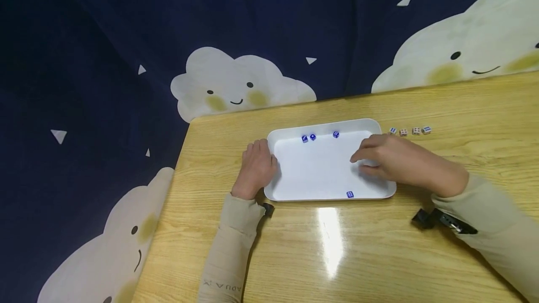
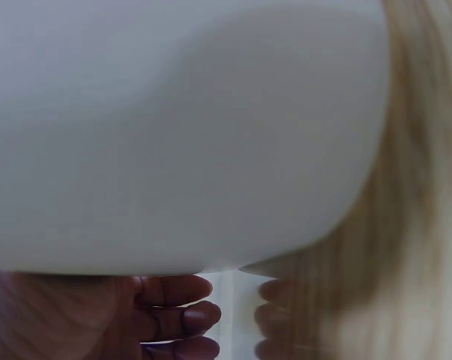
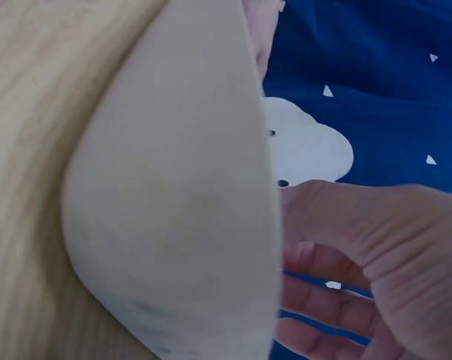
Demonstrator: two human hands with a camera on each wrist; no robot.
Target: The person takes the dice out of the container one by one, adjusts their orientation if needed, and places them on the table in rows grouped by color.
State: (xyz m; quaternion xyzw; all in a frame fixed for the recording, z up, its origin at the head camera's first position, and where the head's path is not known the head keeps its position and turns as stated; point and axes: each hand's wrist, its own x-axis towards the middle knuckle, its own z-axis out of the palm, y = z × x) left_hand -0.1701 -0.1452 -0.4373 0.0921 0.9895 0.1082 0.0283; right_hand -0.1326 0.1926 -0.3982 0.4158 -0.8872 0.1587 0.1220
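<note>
From my feed, the left hand [image 1: 254, 167] sits curled against the left edge of the white tray [image 1: 320, 172], fingers bent at the rim; I can't tell if it's actually gripping it or just resting there. The right hand [image 1: 393, 159] reaches over the tray's right end with fingers loosely bent down onto the tray floor, and whether it's pinching anything is hidden. Four blue dice are inside: three along the far wall [image 1: 312, 137], one by the near rim [image 1: 349, 194]. A row of pale dice [image 1: 409, 131] sits on the wooden table [image 1: 379, 256] just past the tray's far right corner.
</note>
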